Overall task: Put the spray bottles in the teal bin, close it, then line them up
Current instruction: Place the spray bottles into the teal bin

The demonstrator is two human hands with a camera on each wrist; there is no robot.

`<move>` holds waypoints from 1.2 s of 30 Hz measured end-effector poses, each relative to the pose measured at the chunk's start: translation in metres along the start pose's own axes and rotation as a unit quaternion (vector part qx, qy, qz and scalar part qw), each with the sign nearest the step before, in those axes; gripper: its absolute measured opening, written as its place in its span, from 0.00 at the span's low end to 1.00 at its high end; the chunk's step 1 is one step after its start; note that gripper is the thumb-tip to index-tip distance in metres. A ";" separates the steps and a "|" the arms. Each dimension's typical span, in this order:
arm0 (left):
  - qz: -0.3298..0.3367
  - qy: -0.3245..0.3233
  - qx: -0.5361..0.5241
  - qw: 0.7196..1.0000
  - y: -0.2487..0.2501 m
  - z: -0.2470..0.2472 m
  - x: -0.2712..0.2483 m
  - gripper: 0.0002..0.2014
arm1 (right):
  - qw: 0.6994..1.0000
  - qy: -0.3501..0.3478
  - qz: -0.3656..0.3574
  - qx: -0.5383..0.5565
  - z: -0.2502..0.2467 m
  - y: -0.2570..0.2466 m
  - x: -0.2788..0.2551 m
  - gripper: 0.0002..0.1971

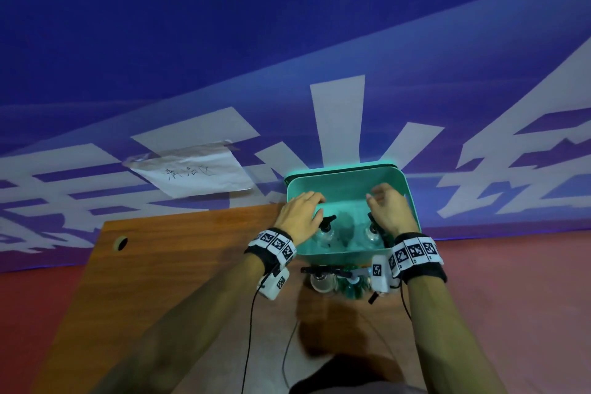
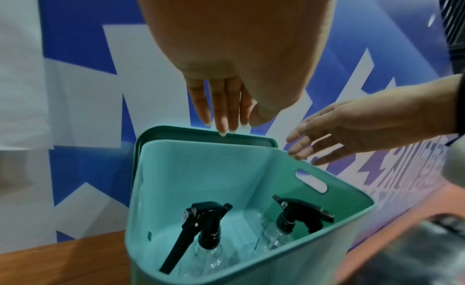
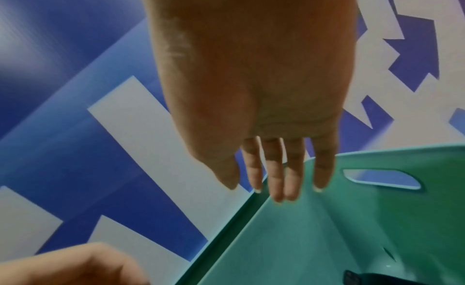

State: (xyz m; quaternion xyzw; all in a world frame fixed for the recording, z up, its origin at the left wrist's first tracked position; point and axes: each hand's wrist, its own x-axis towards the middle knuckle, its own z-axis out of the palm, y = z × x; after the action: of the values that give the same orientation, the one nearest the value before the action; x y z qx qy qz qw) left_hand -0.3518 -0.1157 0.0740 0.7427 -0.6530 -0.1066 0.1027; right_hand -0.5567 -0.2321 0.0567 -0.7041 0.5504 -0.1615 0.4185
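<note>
The open teal bin (image 1: 319,254) stands at the table's far edge against the wall. Two clear spray bottles with black trigger heads stand inside it, one on the left (image 2: 205,219) and one on the right (image 2: 294,215). The dark green lid (image 2: 201,131) stands upright behind the bin. My left hand (image 1: 302,213) stretches straight fingers (image 2: 224,114) to the lid's top edge. My right hand (image 1: 388,206) hovers with relaxed fingers (image 3: 276,179) over the bin's far right corner and holds nothing. A clear bottle (image 1: 321,280) and a green bottle (image 1: 351,286) stand on the table in front of the bin.
The wooden table (image 1: 192,265) has a cable hole (image 1: 121,243) at its left. A paper note (image 1: 192,173) is taped to the blue and white banner wall. Red floor (image 1: 511,281) lies to the right. Thin cables hang from both wrist cameras.
</note>
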 end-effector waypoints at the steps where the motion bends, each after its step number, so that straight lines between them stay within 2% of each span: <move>1: -0.002 0.017 -0.011 1.000 0.001 -0.005 -0.008 0.11 | 0.999 0.020 -0.031 0.017 -0.002 -0.008 -0.004 0.14; 3: -0.015 0.033 -0.035 0.999 0.001 -0.013 -0.026 0.08 | 0.996 0.032 -0.070 0.044 -0.006 -0.023 -0.015 0.09; 6: -0.041 0.006 -0.074 0.996 0.002 -0.017 -0.051 0.06 | 0.992 -0.060 -0.087 0.063 -0.007 -0.038 -0.028 0.12; 9: -0.040 -0.030 -0.070 0.996 0.002 -0.013 -0.075 0.12 | 0.981 -0.166 -0.090 0.032 -0.005 -0.044 -0.042 0.14; 14: -0.022 -0.189 -0.068 0.979 0.006 0.008 -0.103 0.24 | 0.967 -0.245 -0.065 -0.031 0.003 -0.040 -0.062 0.15; 17: -0.018 -0.193 -0.049 0.980 0.010 0.028 -0.113 0.27 | 0.957 -0.270 -0.057 -0.087 0.005 -0.028 -0.071 0.11; 20: -0.031 -0.157 -0.042 0.986 0.016 0.043 -0.117 0.26 | 0.958 -0.263 -0.048 -0.103 0.002 -0.015 -0.078 0.10; 25: -0.066 -0.127 -0.017 0.990 0.024 0.053 -0.112 0.17 | 0.966 -0.244 -0.032 -0.084 -0.002 0.005 -0.090 0.06; 29: -0.074 -0.113 -0.022 0.991 0.024 0.056 -0.108 0.13 | 0.977 -0.196 -0.052 -0.063 0.000 0.015 -0.097 0.02; 31: -0.077 -0.118 -0.019 0.990 0.023 0.054 -0.105 0.16 | 0.983 -0.166 -0.053 -0.052 -0.002 0.021 -0.096 0.02; 36: -0.074 -0.098 -0.022 0.992 0.023 0.031 -0.095 0.34 | 0.996 -0.075 -0.040 -0.011 -0.018 0.032 -0.083 0.05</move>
State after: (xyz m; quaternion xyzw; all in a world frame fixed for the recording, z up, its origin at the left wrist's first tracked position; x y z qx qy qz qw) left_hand -0.3947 -0.0250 0.0532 0.7726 -0.6007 -0.2003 0.0462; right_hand -0.6181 -0.1657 0.0624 -0.7405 0.4906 -0.1191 0.4436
